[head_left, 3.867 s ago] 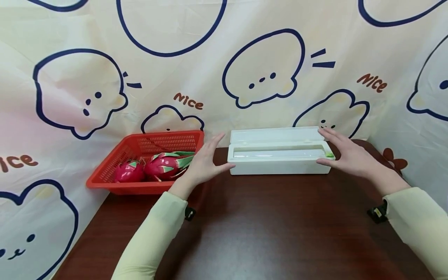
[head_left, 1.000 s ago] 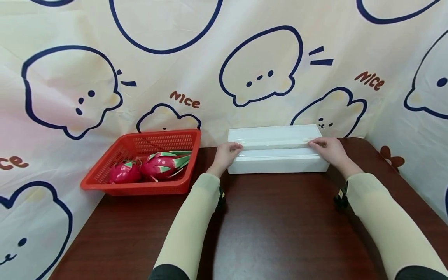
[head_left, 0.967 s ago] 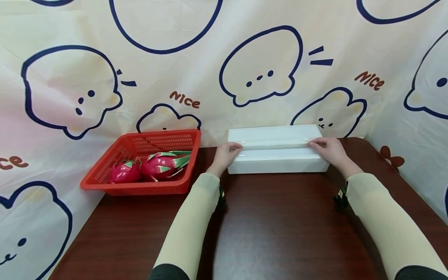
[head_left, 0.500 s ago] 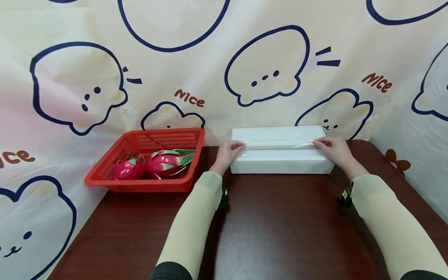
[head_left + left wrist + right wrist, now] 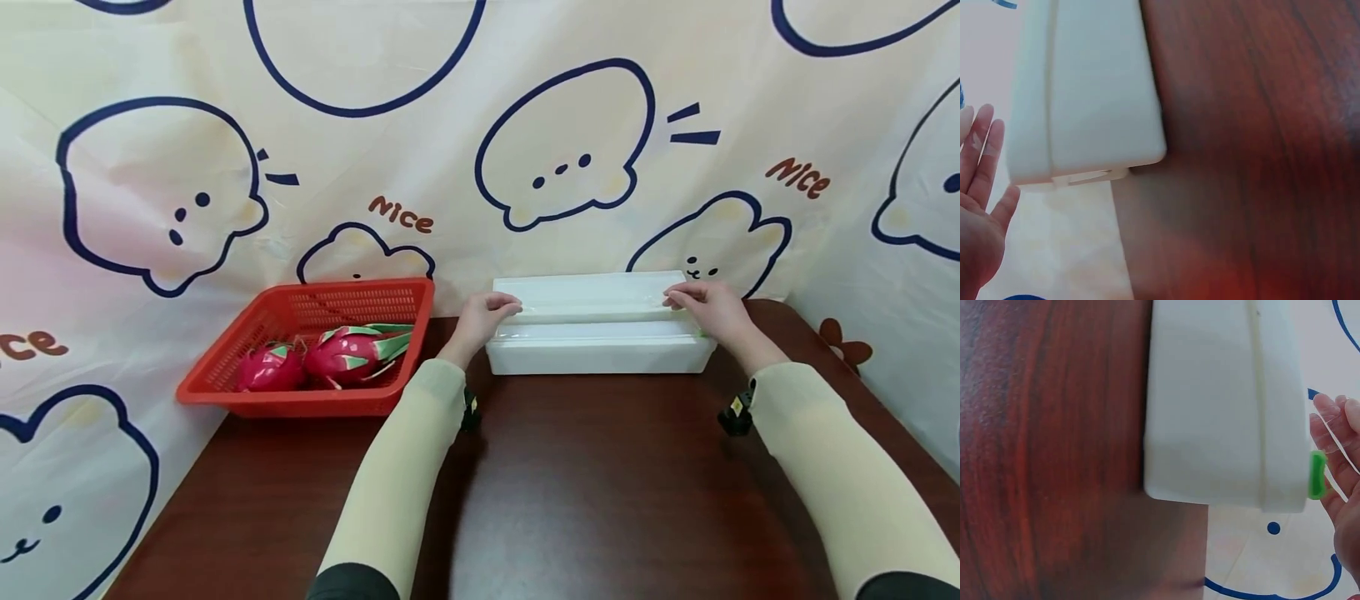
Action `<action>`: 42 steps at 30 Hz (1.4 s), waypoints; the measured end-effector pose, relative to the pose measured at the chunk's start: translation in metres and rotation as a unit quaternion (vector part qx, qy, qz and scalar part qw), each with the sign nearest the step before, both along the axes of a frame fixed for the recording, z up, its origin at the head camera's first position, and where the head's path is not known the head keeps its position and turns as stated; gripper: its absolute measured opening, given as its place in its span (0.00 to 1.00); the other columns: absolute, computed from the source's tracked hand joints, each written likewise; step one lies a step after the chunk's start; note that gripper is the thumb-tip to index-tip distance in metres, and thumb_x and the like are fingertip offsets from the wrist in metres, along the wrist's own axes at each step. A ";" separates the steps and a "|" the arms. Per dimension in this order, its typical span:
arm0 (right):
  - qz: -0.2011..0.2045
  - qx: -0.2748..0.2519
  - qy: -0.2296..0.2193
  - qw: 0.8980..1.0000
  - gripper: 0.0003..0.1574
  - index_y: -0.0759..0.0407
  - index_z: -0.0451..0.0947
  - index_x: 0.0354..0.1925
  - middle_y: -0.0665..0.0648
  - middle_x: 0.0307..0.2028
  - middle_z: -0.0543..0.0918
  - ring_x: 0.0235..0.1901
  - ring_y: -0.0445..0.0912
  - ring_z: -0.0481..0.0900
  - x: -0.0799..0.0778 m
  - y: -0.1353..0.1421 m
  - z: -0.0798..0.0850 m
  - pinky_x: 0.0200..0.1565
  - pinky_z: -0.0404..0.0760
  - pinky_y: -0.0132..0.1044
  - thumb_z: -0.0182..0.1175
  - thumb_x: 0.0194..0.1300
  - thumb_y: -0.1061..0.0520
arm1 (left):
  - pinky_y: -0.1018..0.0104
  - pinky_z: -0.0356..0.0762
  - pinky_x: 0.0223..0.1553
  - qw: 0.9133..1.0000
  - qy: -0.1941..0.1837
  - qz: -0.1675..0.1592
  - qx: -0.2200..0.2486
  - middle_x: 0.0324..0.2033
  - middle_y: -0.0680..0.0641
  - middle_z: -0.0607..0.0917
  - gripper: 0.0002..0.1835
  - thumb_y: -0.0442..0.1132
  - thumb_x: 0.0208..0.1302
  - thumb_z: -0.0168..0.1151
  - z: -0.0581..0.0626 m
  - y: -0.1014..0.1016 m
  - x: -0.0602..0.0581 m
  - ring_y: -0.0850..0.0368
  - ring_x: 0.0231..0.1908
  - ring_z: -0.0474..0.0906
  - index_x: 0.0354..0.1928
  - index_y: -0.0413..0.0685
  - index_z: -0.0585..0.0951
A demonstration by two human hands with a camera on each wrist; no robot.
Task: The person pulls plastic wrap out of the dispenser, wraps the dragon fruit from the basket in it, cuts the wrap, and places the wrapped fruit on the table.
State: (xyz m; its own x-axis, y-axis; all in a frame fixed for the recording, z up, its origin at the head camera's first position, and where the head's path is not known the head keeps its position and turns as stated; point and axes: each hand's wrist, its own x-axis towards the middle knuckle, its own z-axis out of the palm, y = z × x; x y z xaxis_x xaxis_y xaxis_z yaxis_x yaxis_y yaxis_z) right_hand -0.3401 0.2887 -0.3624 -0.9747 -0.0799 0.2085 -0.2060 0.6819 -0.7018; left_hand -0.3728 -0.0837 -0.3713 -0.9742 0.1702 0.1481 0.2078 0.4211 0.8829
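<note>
A long white cling film box (image 5: 600, 360) stands at the back of the table with its lid (image 5: 592, 287) raised against the wall. My left hand (image 5: 480, 323) is at the box's left end, thumb and forefinger pinching the clear cling film (image 5: 592, 310). At the right end my right hand (image 5: 708, 308) pinches the film's other corner, and a sheet of it shows across its fingers in the right wrist view. A green slider (image 5: 1317, 475) sits on the box's top edge beside that hand. The film is transparent and its outline is faint.
Left of the box stands a red plastic basket (image 5: 300, 407) holding two dragon fruits, one small (image 5: 270, 368) and one larger (image 5: 347, 357). The dark wooden table (image 5: 600, 483) extends toward me. A cartoon-printed curtain (image 5: 420, 150) hangs right behind.
At first both hands were open around the box ends; they then came to pinch the film at its corners. Over the last half second they have risen slightly off the box, uncovering the green slider.
</note>
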 end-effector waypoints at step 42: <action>-0.033 0.000 0.068 0.997 0.26 0.64 0.78 0.56 0.66 0.47 0.83 0.49 0.57 0.77 0.011 0.000 0.081 0.53 0.73 0.57 0.49 0.75 0.46 | 0.62 0.72 0.57 0.999 0.023 -0.025 0.027 0.39 0.49 0.87 0.13 0.43 0.67 0.63 0.091 -0.005 0.009 0.57 0.44 0.81 0.47 0.45 0.85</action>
